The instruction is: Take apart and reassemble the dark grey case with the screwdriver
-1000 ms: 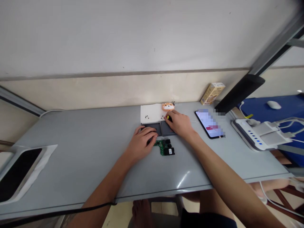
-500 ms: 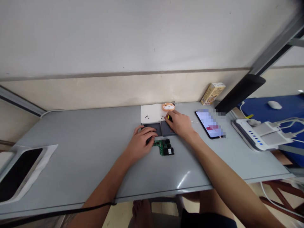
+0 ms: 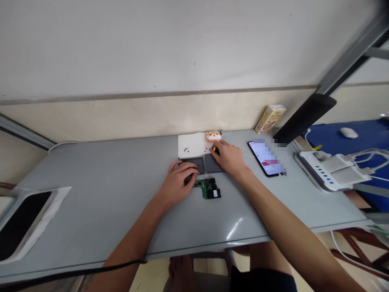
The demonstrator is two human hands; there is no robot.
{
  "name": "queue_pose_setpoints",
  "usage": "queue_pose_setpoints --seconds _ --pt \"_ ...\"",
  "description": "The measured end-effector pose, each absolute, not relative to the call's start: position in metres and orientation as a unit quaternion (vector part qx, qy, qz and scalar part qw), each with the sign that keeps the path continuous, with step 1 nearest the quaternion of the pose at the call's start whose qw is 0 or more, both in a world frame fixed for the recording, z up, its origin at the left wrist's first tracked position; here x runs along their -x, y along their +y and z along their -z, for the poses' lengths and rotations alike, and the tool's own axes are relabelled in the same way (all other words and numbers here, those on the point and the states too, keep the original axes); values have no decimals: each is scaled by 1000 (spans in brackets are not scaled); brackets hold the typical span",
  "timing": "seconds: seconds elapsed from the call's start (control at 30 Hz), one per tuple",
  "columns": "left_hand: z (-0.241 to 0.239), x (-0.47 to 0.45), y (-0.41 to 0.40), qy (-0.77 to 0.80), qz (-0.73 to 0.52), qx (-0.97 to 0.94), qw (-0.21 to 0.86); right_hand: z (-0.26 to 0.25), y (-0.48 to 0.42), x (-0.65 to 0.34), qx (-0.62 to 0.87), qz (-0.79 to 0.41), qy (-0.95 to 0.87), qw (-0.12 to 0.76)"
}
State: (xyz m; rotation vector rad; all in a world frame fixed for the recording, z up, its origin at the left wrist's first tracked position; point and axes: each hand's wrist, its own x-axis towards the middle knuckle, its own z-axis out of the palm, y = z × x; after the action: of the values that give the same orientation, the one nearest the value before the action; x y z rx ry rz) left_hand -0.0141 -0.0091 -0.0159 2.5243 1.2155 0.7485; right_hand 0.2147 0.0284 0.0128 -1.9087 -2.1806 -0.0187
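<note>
Already, a dark grey casing [image 3: 203, 164] is seen lying opened into two halves on the grey table [image 3: 106, 202], with a green circuit board [image 3: 209, 189] set just in front of it, so the board is judged to be out of its shell. At the far left a black tray [image 3: 21, 221] rests on white paper. The left hand [image 3: 178, 182] is laid flat and unclenched on the left half of the casing. Small dark screws [image 3: 186, 149] are gathered on a white sheet [image 3: 191, 144] behind it. The right hand [image 3: 229, 158] is closed around a yellow-tipped tool [image 3: 214, 149], judged a screwdriver, at the right half; some fastening work appears unfinished. Further right lie an orange cat-shaped object [image 3: 213, 136], a lit phone [image 3: 266, 157], a carton [image 3: 269, 118] and a white power strip [image 3: 322, 172]. A plain pale wall [image 3: 182, 52] backs the table.
</note>
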Motion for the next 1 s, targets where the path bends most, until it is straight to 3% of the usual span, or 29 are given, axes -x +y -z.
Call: queue_pose_setpoints --seconds 0.73,1.0 --pt "18 15 -8 418 -270 -859 125 -10 31 -216 645 -4 -752 135" --pt "15 24 -2 507 -367 -776 77 -11 33 -219 649 -9 -749 136"
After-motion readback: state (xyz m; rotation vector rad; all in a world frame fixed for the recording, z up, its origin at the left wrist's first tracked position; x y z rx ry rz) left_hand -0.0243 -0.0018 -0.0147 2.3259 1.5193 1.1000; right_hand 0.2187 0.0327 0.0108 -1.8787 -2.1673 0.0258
